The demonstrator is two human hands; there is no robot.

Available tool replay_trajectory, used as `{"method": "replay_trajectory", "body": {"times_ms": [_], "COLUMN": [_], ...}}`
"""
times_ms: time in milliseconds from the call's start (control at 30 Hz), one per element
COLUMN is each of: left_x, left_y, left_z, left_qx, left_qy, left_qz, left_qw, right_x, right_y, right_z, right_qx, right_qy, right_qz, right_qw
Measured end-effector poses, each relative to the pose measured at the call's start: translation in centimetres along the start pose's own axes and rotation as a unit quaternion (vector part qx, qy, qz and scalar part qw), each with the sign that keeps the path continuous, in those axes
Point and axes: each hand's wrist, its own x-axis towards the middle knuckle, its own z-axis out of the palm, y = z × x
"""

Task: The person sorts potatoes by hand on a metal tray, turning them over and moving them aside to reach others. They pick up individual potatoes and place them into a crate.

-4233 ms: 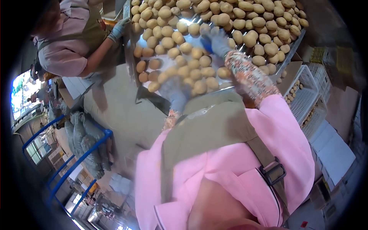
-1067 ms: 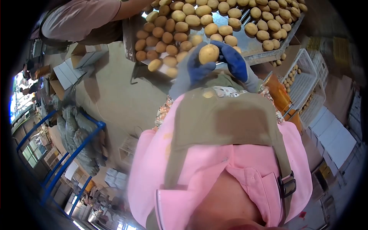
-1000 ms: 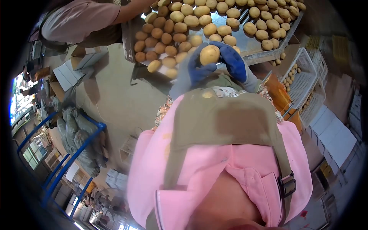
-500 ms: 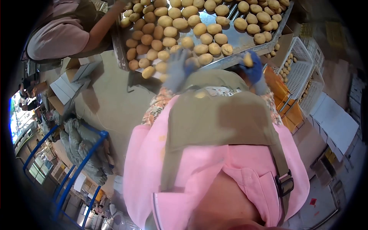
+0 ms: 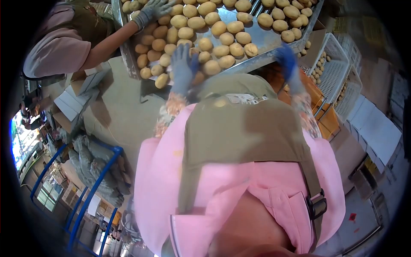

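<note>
Many potatoes (image 5: 196, 22) lie spread over a metal sorting table (image 5: 233, 32) at the top of the head view. My left hand (image 5: 183, 70), in a grey and blue glove, rests among potatoes near the table's front edge, its fingers stretched out. Beneath its palm, a potato (image 5: 198, 78) is partly covered. At the right front rim of the table is my right hand (image 5: 287, 62), in a blue glove. Motion blurs its fingers, and no potato shows in it.
At the left, a co-worker's gloved hand (image 5: 154, 12) reaches over the potatoes. White plastic crates (image 5: 332, 83) holding potatoes stand on the right, beside orange material (image 5: 327, 124). A blue-railed cart (image 5: 96, 184) with grey bundles is at lower left.
My left hand has shifted left over the potatoes. My right hand has moved up toward the table rim, and the potato it held no longer shows. The co-worker's hand has come into view.
</note>
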Motion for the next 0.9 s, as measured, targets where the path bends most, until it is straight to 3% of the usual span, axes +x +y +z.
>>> {"method": "replay_trajectory", "body": {"times_ms": [33,67,100,167,233,300,333,367,400,433,500,533,600,700,767,800,833,867,900], "left_x": [1.1,1.5,0.9,-0.9,-2.7,-5.3,-7.0,-8.2,-9.2,-10.2,-12.2,-13.4,-13.2,-12.0,-9.5,-8.8,-8.1,-7.3,-6.9], "left_y": [-0.2,0.1,0.5,1.2,-1.7,-0.1,-0.4,-1.4,-2.4,-3.0,-4.4,-6.1,-5.8,-5.2,-5.6,-5.2,-4.4,-3.5,-3.1], "left_z": [2.0,3.3,3.4,2.6,3.5,0.6,0.1,-0.2,-0.4,-0.5,-0.2,0.5,0.3,0.5,2.1,2.7,1.9,0.9,0.3], "left_qx": [0.01,0.018,0.017,0.162,0.141,0.222,0.22,0.201,0.183,0.184,0.129,0.118,0.095,0.098,-0.109,-0.246,-0.247,-0.11,0.031], "left_qy": [-0.012,-0.071,-0.071,-0.118,-0.089,-0.099,-0.101,-0.102,-0.101,-0.096,-0.04,-0.024,0.028,0.107,0.181,0.173,0.176,0.16,0.138], "left_qz": [0.018,-0.003,0.0,0.046,0.048,-0.019,-0.026,-0.058,-0.09,-0.096,-0.172,-0.172,-0.181,-0.144,-0.169,-0.18,-0.182,-0.125,-0.063], "left_qw": [1.0,0.997,0.997,0.979,0.985,0.97,0.97,0.973,0.974,0.973,0.976,0.978,0.978,0.979,0.963,0.936,0.935,0.973,0.988], "right_x": [0.9,2.5,1.5,1.1,1.3,0.2,-0.7,0.2,2.1,1.4,3.2,2.5,0.5,2.1,2.2,1.7,1.4,1.3,0.4], "right_y": [-0.7,2.1,2.6,2.0,1.2,0.6,-3.1,-1.8,-0.6,-2.9,-1.6,-1.7,-2.2,0.7,-0.6,-1.0,-1.4,-0.5,-0.3], "right_z": [5.3,8.4,12.1,12.8,13.6,13.7,13.3,11.5,8.7,8.2,6.7,8.0,11.7,11.9,11.3,10.9,10.3,8.3,6.6], "right_qx": [-0.11,-0.251,-0.017,-0.038,-0.08,-0.125,-0.061,-0.361,-0.536,-0.669,-0.678,-0.678,-0.755,-0.769,-0.754,-0.686,-0.609,-0.523,-0.502], "right_qy": [-0.058,-0.191,-0.255,-0.277,-0.322,-0.366,-0.298,-0.258,-0.173,-0.119,-0.233,-0.237,-0.197,-0.14,-0.159,-0.13,-0.102,-0.072,-0.008], "right_qz": [0.08,0.002,0.172,0.182,0.21,0.25,0.298,-0.003,-0.241,-0.275,-0.054,-0.056,-0.02,-0.05,-0.054,-0.076,-0.097,-0.264,-0.197], "right_qw": [0.989,0.949,0.951,0.943,0.92,0.887,0.905,0.896,0.791,0.68,0.695,0.693,0.625,0.622,0.635,0.712,0.78,0.807,0.842]}}
